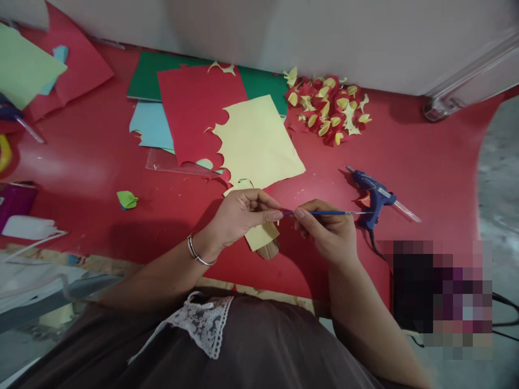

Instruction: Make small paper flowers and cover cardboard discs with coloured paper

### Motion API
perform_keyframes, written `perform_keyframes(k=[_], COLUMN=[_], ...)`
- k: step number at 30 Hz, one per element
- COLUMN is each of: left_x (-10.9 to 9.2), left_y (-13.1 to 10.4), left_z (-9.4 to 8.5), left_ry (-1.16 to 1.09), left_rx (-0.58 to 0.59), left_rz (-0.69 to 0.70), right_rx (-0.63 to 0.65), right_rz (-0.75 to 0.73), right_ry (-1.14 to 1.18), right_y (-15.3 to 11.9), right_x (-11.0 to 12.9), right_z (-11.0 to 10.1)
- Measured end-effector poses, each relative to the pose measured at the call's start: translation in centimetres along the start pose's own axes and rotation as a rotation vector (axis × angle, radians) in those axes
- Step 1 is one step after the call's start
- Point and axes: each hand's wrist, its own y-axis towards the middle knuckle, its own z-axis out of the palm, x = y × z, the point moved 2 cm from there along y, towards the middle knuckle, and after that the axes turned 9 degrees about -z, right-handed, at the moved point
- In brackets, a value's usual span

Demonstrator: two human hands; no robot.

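Observation:
A thin paintbrush (330,213) with a blue handle and a silvery end lies level between my hands, above the red table. My right hand (326,229) is closed around its handle, with the silvery end pointing right. At the handle's other end, the thumb and fingers of my left hand (247,213) are pinched together; whether a small scrap is also between them, I cannot tell. Beneath my left hand are a yellow paper strip (260,237) and a brown, wood-like rounded piece (270,250). A large yellow sheet (259,140) with a scalloped cut edge lies just beyond.
Red and yellow paper petals (328,111) are heaped at the back. A blue glue gun (375,194) lies to the right. Red (194,108) and green sheets (146,75) overlap behind. A green paper piece (127,199) and a white bottle (28,227) are on the left.

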Motion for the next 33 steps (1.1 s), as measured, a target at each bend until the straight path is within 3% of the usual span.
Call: perform_keyframes(k=[9, 33], left_x=[-0.71, -0.07], left_y=[-0.31, 0.15], left_z=[-0.22, -0.98], left_ry=[-0.007, 0.062], left_rx=[0.035, 0.062], left_rz=[-0.031, -0.042], right_rx=[0.008, 0.069], right_rz=[-0.001, -0.031], right_ry=[-0.03, -0.087], right_y=[-0.03, -0.32], right_x=[0.35, 0.01], right_z=[0.13, -0.04])
